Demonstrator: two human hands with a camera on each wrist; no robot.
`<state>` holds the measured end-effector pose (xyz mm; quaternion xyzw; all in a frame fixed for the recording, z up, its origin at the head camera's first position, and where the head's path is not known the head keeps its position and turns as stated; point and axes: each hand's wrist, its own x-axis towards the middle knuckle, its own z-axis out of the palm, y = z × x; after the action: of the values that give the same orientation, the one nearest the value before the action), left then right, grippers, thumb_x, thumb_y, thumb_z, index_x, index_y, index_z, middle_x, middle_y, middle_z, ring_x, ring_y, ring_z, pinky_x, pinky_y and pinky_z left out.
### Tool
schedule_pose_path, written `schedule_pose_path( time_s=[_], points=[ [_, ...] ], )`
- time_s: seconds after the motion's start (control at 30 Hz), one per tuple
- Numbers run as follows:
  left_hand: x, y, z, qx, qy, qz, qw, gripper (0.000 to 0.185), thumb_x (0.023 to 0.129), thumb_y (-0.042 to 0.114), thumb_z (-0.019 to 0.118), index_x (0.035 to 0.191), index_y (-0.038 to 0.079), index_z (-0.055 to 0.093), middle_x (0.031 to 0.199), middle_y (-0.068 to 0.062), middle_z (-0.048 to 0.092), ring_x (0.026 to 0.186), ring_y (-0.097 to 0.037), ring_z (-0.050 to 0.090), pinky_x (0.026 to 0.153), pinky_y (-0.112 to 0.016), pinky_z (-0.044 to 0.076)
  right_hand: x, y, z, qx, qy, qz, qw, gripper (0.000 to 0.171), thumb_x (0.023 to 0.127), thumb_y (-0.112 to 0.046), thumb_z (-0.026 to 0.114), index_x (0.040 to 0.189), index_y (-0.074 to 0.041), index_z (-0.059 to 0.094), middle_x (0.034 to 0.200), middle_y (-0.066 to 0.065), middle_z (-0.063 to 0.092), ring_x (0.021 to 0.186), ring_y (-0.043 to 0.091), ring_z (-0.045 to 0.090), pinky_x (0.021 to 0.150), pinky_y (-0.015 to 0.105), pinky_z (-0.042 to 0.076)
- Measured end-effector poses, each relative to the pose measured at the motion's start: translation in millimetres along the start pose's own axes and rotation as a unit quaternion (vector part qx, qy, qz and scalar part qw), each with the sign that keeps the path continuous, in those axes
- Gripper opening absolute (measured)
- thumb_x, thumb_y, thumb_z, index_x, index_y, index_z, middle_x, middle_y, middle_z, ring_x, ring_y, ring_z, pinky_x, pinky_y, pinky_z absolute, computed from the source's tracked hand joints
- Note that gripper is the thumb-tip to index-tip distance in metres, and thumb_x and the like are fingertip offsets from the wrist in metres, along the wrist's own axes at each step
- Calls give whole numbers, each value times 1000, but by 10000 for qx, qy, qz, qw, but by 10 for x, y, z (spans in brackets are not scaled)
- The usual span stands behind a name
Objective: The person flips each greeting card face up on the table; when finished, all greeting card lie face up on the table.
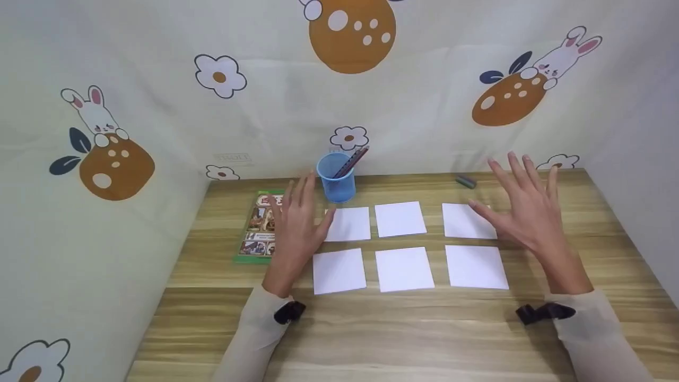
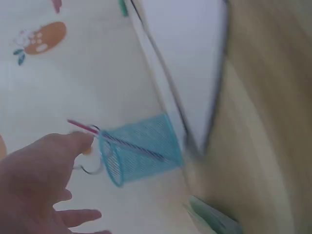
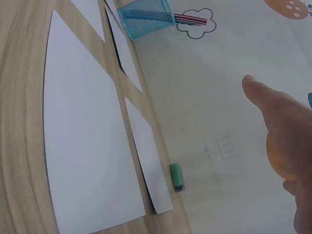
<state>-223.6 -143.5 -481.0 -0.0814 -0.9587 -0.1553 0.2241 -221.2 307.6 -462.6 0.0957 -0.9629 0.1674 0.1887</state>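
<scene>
Both hands are raised over the table with fingers spread and nothing in them. The left hand (image 1: 297, 223) overlaps the right part of a green-edged picture book (image 1: 254, 233) and lies just left of the white cards. At the right, the right hand (image 1: 530, 212) is held beside the upper right card (image 1: 467, 222), its thumb overlapping that card in the head view. Several white square cards lie flat in two rows, among them a lower middle card (image 1: 405, 269) and a lower right card (image 1: 476, 267). A wider gap sets the right pair apart.
A blue mesh pen cup (image 1: 338, 185) with a few pencils (image 1: 353, 162) stands behind the cards. Near the back edge lies a small green, dark-ended piece (image 3: 176, 176). Patterned cloth walls (image 1: 286, 116) close off the back and left; a plain wall rises at the right.
</scene>
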Motion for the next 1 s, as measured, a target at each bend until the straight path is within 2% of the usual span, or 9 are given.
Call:
schedule_pose_path(
  time_s=[0.1, 0.2, 0.3, 0.37, 0.43, 0.53, 0.73, 0.87, 1.0],
  points=[
    [-23, 243, -6, -511, 174, 501, 9973, 69, 100, 40, 76, 159, 14, 52, 153, -11, 65, 142, -35, 61, 125, -62, 41, -55, -24, -47, 215, 14, -145, 9997, 88, 92, -62, 76, 166, -27, 45, 175, 18, 38, 163, 46, 30, 135, 69, 3],
    [-32, 510, 27, -827, -10, 928, 9922, 53, 103, 37, 73, 149, 14, 63, 144, -8, 71, 134, -29, 67, 118, -50, 51, -119, -34, -62, 440, -211, -206, 9986, 79, 95, -55, 78, 161, -21, 52, 166, 19, 51, 153, 47, 46, 126, 73, 29],
    [-25, 779, 100, -950, -352, 1238, 9871, 47, 104, 38, 71, 145, 14, 66, 142, -7, 73, 131, -28, 69, 115, -48, 54, -170, -20, -40, 849, -800, -268, 9928, 59, 99, -45, 79, 146, -12, 66, 135, 18, 73, 126, 42, 66, 106, 67, 50],
    [-24, 955, 164, -1010, -647, 1437, 9823, 49, 104, 39, 71, 146, 15, 64, 144, -7, 70, 133, -26, 69, 115, -48, 54, -198, 3, -12, 1098, -1365, -340, 9840, 44, 99, -37, 80, 132, -8, 73, 110, 12, 77, 103, 33, 70, 94, 55, 57],
    [-26, 1118, 241, -1033, -952, 1680, 9757, 53, 103, 39, 73, 149, 16, 62, 148, -7, 67, 132, -25, 69, 113, -48, 56, -215, 26, 26, 1344, -1900, -416, 9717, 32, 98, -29, 83, 119, -6, 75, 91, 4, 72, 88, 22, 66, 82, 40, 57],
    [-35, 1340, 356, -973, -1486, 2028, 9630, 56, 102, 39, 74, 152, 17, 59, 146, -5, 66, 127, -20, 70, 108, -42, 59, -243, 49, 76, 1483, -2449, -482, 9569, 34, 92, -30, 88, 111, -6, 74, 87, 2, 65, 82, 17, 58, 73, 28, 50],
    [-31, 1690, 504, -774, -2804, 2454, 9248, 57, 101, 45, 74, 151, 20, 62, 134, 2, 71, 114, -14, 68, 100, -34, 59, -331, 20, 112, 1076, -2969, -374, 9481, 76, 76, -60, 95, 122, -7, 66, 103, 8, 65, 97, 24, 56, 82, 35, 46],
    [-46, 1859, 560, -865, -3274, 2585, 9047, 66, 95, 49, 81, 153, 24, 61, 150, 4, 66, 133, -14, 65, 109, -35, 56, -385, 0, 112, 641, -3077, -385, 9486, 91, 67, -71, 94, 126, -10, 62, 114, 9, 62, 107, 28, 52, 87, 39, 42],
    [-99, 1940, 619, -920, -3583, 2579, 8926, 80, 91, 50, 86, 160, 29, 52, 169, 2, 48, 154, -16, 49, 124, -36, 46, -417, -4, 105, 584, -3093, -428, 9482, 84, 67, -68, 95, 120, -12, 62, 114, 9, 59, 107, 27, 49, 86, 37, 37]
  ],
)
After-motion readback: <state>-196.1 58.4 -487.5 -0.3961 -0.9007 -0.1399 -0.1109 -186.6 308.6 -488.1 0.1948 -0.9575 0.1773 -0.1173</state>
